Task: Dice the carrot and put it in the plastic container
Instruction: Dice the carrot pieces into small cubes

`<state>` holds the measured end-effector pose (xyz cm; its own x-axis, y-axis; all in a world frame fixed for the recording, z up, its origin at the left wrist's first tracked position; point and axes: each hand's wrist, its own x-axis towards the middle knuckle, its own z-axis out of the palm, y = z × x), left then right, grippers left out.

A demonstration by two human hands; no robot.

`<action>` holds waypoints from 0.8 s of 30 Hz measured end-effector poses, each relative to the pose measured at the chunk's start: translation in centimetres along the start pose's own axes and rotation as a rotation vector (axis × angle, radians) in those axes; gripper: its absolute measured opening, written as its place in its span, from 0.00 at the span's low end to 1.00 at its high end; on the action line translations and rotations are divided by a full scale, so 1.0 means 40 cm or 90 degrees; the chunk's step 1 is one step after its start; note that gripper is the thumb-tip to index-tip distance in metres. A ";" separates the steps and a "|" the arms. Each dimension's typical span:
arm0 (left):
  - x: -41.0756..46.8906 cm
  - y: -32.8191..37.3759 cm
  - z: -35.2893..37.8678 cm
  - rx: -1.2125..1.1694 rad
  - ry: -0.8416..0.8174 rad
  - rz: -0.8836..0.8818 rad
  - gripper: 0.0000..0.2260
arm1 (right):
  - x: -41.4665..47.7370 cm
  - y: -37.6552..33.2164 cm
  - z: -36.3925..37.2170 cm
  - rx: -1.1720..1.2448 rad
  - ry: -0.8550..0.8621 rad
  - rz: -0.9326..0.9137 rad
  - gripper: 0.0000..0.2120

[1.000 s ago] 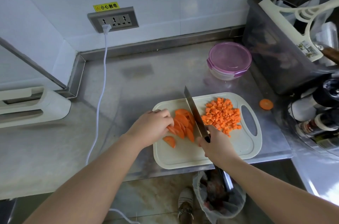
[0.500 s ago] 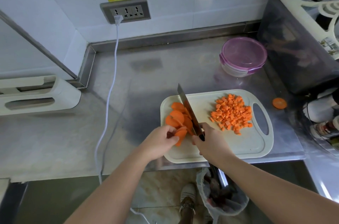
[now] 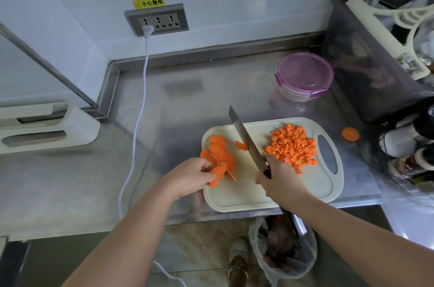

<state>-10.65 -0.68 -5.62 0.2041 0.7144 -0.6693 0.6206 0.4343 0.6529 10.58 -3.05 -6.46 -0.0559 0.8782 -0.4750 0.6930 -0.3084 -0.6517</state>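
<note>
Head view: one cutting board [image 3: 246, 195] on the steel table [image 3: 164, 122], one knife [image 3: 246, 138], one plastic container [image 3: 304, 76] behind the board, lid on. The left hand [image 3: 190, 177] has its fingers curled round a bunch of carrot slices [image 3: 219, 157] at the board's left edge (they overlap, so no clean count). The right hand [image 3: 281, 181] wraps the knife handle and mostly hides it. One diced carrot pile [image 3: 292, 145] sits on the board's right half, one lone piece [image 3: 241, 145] beside the blade, one round slice [image 3: 350, 134] off the board.
</note>
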 end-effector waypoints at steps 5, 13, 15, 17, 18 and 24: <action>0.004 0.030 0.114 -0.071 -0.075 0.013 0.09 | -0.012 0.005 -0.012 0.038 -0.032 0.005 0.08; -0.009 -0.009 0.099 -0.047 0.026 0.034 0.06 | -0.013 -0.003 0.012 0.039 -0.088 -0.019 0.11; -0.016 -0.006 0.091 -0.080 0.022 0.031 0.04 | -0.012 -0.004 0.011 0.011 -0.073 -0.039 0.12; -0.021 -0.001 0.085 -0.106 0.036 0.030 0.04 | -0.015 -0.004 0.004 -0.012 -0.062 -0.050 0.13; -0.021 0.001 0.083 -0.119 0.045 0.029 0.04 | -0.017 -0.005 0.000 -0.024 -0.058 -0.056 0.13; -0.007 0.023 0.094 -0.301 0.103 -0.009 0.07 | -0.027 -0.009 -0.014 -0.045 -0.047 -0.096 0.15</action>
<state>-7.29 -2.51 -6.17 0.0554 0.7662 -0.6402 0.2034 0.6190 0.7586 10.77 -3.67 -5.39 -0.2131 0.8826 -0.4190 0.7217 -0.1469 -0.6764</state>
